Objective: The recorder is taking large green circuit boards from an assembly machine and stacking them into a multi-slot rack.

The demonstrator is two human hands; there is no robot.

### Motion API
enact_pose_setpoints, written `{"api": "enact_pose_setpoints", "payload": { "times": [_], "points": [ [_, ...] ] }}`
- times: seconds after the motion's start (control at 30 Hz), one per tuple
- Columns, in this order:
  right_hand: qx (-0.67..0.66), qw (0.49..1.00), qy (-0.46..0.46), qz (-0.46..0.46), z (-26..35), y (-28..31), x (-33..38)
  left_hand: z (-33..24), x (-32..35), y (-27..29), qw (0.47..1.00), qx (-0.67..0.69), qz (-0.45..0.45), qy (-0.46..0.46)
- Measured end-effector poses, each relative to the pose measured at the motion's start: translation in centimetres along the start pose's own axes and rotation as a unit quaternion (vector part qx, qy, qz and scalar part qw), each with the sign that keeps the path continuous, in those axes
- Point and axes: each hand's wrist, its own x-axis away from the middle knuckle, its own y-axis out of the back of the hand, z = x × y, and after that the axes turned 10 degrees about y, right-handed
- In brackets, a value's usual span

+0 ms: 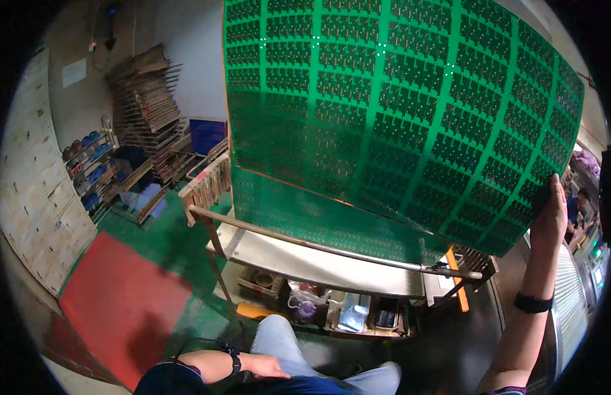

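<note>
A large green circuit board panel (411, 125), printed with rows of repeated dark patterns, stands raised and tilted before me. My right hand (550, 214) grips its lower right edge, with part of the fingers hidden. Beneath it, a second green circuit board panel (299, 209) leans in a rack behind a metal rail (305, 242). The raised panel's lower edge overlaps it. My left hand (264, 366) is low by my thigh, away from the panels, its fingers loosely curled with nothing visible in them.
Below the rail are a white shelf (318, 263) and a lower shelf with a purple teapot-like item (306, 308) and clear bags. Stacked racks (147, 105) and pale lockers (32, 171) stand left, near a red floor patch (124, 296). A ribbed metal machine (569, 303) stands right.
</note>
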Motion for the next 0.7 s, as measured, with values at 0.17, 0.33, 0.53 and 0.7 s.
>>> {"api": "enact_pose_setpoints", "payload": {
  "times": [0.17,0.33,0.53,0.7],
  "points": [
    [0.000,0.996,-0.040,0.076,-0.2,-0.7,-0.8,0.5,-1.8,-0.8,0.999,-0.012,-0.005,-0.035],
    [0.017,0.996,-0.034,0.083,-0.3,-1.4,-1.2,1.4,-3.7,-1.2,0.996,-0.044,-0.031,-0.072],
    [0.025,0.996,-0.034,0.074,-0.3,-1.4,-1.7,1.6,-4.7,-2.1,0.995,-0.044,-0.031,-0.085],
    [0.005,0.996,-0.057,0.062,-0.3,-1.5,-2.1,-1.8,-2.2,-1.9,0.999,-0.006,-0.004,-0.043]
  ]
}}
